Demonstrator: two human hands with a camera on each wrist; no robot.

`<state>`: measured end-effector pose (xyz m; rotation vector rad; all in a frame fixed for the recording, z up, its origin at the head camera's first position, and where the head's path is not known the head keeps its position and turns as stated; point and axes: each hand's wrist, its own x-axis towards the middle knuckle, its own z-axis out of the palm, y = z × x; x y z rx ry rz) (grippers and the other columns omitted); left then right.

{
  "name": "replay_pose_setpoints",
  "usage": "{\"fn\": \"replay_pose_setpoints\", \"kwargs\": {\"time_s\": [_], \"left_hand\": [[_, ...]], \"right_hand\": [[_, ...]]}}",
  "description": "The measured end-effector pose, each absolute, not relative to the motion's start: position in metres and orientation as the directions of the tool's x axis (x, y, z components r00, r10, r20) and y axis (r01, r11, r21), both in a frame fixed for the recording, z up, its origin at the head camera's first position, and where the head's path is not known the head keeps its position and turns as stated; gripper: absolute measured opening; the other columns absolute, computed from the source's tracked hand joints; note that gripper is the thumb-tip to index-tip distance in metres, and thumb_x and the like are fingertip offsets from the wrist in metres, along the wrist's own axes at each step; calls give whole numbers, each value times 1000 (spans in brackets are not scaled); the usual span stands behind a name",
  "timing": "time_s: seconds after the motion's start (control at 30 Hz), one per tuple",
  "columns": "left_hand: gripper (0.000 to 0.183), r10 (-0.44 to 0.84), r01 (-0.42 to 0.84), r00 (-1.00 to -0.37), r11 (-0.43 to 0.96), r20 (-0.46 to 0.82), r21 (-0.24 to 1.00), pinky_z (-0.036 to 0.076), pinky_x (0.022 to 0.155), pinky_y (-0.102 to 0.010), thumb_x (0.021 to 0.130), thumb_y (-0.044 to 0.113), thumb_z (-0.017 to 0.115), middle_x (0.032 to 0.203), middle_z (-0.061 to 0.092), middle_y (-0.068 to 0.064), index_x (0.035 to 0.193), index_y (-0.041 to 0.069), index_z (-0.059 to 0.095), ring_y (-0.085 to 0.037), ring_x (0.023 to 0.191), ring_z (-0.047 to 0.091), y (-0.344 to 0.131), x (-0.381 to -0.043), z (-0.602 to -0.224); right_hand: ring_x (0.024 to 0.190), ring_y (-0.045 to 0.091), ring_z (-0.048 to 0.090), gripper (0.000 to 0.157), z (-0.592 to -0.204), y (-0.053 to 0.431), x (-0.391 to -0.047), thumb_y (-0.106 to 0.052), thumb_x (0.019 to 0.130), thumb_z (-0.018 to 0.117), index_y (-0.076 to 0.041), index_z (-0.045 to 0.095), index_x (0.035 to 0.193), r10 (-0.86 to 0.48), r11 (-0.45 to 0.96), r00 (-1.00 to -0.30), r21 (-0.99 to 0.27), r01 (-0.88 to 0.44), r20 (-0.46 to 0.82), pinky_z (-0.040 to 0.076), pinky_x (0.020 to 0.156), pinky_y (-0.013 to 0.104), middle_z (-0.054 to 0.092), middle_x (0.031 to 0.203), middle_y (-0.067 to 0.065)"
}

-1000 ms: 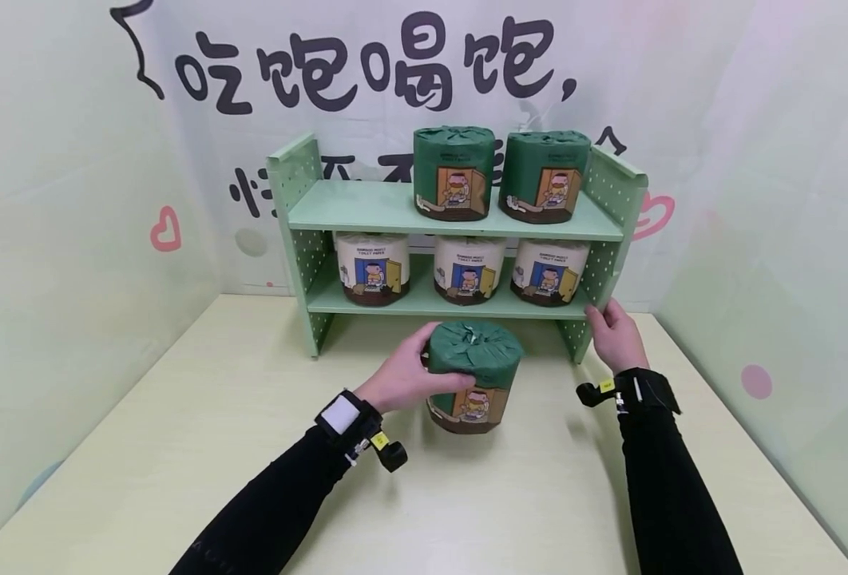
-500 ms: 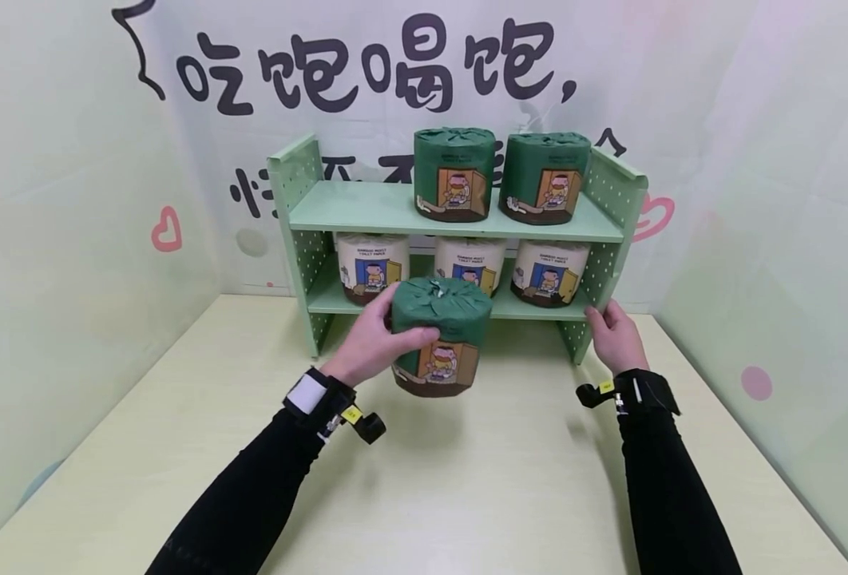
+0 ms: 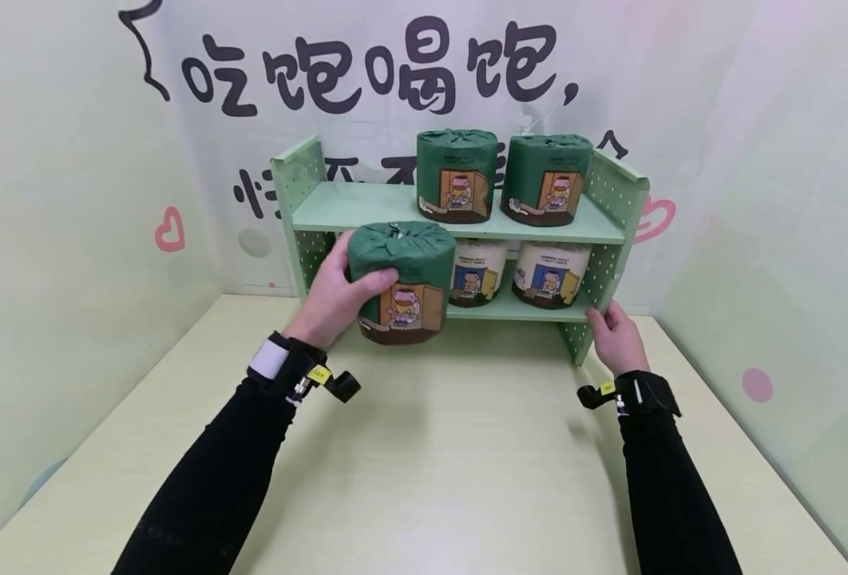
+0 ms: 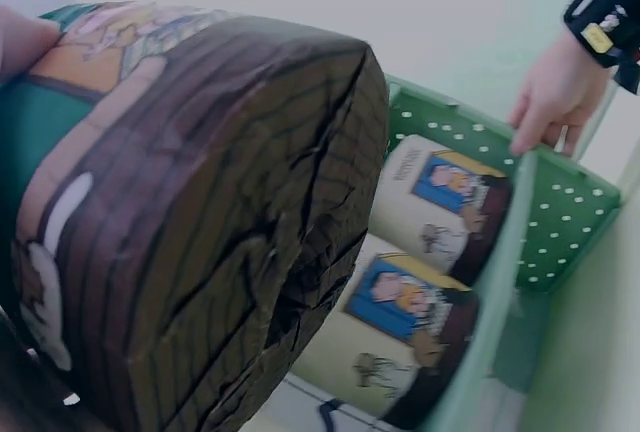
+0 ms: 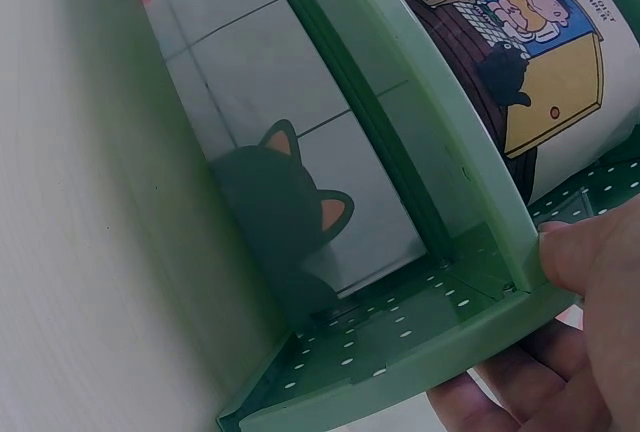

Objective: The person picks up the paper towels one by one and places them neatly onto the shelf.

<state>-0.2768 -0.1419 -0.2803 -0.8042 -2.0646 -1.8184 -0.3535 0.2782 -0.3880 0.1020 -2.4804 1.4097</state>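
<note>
A toilet paper roll in green wrapping (image 3: pixel 413 263) is held in the air by my left hand (image 3: pixel 326 299), thumb across its front. It stands before the left part of a light green two-tier shelf (image 3: pixel 362 209), hiding part of the lower tier. The left wrist view shows the roll's brown underside (image 4: pixel 260 202) with a hole in it. My right hand (image 3: pixel 620 342) grips the shelf's right side panel near the lower tier. In the right wrist view, thumb and fingers (image 5: pixel 560 372) lie on either side of that panel's edge.
Two green-wrapped rolls, a left one (image 3: pixel 455 180) and a right one (image 3: pixel 548 182), stand on the upper tier's right half. Below them, two white-wrapped rolls (image 3: pixel 478 273) (image 3: pixel 552 275) show on the lower tier. The shelf stands on a pale table (image 3: pixel 424 479) against a printed wall.
My left hand has raised the green roll from low over the table, up and to the left, to the shelf's front. My right hand has stayed at the side panel.
</note>
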Motion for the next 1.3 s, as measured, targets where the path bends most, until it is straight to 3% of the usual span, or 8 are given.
{"fn": "replay_pose_setpoints", "kwargs": {"time_s": [0.27,0.57,0.8,1.0,1.3], "left_hand": [[61,106,609,-791,35,603,793,52,86,-43,85,35,67,121,54,-14,135,14,40,-31,104,55,-156,-285,-252],[59,-33,606,-794,49,607,794,52,82,-38,84,37,69,117,56,-12,131,16,40,-29,102,56,-171,-298,-223],[70,-80,552,-826,87,558,829,49,91,-43,83,36,73,125,52,-10,140,16,36,-26,108,53,-172,-301,-207],[68,-108,499,-852,124,512,858,47,95,-43,84,38,74,127,50,-10,135,13,36,-24,110,52,-169,-304,-199],[97,-155,398,-891,185,427,898,39,103,-41,78,51,81,137,45,-9,143,17,18,-18,115,48,-173,-334,-207]], "right_hand": [[128,36,40,51,-388,278,-353,-36,109,41,-8,37,151,86,525,-955,-828,-198,283,29,106,60,46,142,19],[129,35,39,51,-387,278,-354,-35,109,40,-9,36,152,85,526,-955,-827,-200,284,29,106,59,45,143,18],[128,35,39,51,-390,280,-355,-37,109,40,-10,36,152,86,532,-956,-824,-194,281,28,106,61,45,143,17],[128,35,39,52,-389,280,-355,-38,109,39,-10,36,152,80,530,-957,-825,-196,279,28,106,62,45,143,18],[128,36,39,51,-389,280,-353,-37,109,39,-10,35,152,82,530,-957,-826,-194,278,28,106,62,45,143,18]]}}
